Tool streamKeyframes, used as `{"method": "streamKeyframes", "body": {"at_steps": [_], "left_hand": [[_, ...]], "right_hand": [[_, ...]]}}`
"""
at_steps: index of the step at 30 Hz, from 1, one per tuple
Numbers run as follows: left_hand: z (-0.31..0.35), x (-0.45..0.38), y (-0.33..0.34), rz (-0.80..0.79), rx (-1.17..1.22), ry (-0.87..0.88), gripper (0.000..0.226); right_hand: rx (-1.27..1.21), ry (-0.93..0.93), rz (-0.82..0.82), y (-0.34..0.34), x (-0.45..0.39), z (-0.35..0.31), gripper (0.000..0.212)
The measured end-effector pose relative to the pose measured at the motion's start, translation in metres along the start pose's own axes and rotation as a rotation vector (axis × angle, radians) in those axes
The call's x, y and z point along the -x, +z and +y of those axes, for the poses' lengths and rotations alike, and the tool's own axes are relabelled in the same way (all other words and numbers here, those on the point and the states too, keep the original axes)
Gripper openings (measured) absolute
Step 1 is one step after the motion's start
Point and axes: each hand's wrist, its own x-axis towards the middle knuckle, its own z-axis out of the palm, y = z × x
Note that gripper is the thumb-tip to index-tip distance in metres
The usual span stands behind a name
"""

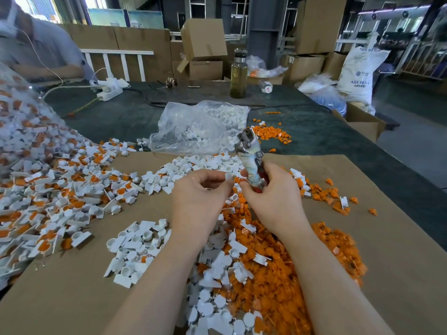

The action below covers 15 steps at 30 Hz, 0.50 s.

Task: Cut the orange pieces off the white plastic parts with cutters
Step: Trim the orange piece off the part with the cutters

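My left hand [198, 194] pinches a small white plastic part [228, 176] with an orange piece on it, held above the cardboard. My right hand [273, 192] grips the tape-wrapped handles of the cutters [250, 153], whose metal jaws point up and away from me. The part sits just left of the cutter handles. Below my hands lies a heap of cut orange pieces [278, 274] mixed with white parts. A pile of white parts [135, 247] lies to the left, and uncut white-and-orange parts [60, 189] spread further left.
A cardboard sheet [72, 298] covers the dark table [338, 141]. A clear bag of white parts [200, 126] lies behind my hands, with a small orange heap [273, 134] beside it. A bottle [238, 73], a power strip [110, 90], boxes and another person [36, 44] are further back.
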Motion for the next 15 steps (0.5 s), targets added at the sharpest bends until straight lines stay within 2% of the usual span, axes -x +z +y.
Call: {"method": "streamKeyframes", "body": {"at_steps": [6,15], "left_hand": [[0.0002,0.0052,0.0051,0.014,-0.123,0.128,0.003],[-0.0018,0.0049,0.0030,-0.024,-0.128,0.198,0.007]], "right_hand": [[0.053,-0.001,0.075,0.0030,0.0006,-0.0008,0.029],[0.052,-0.013,0.035,0.0008,-0.0004,-0.0019,0.026]]}}
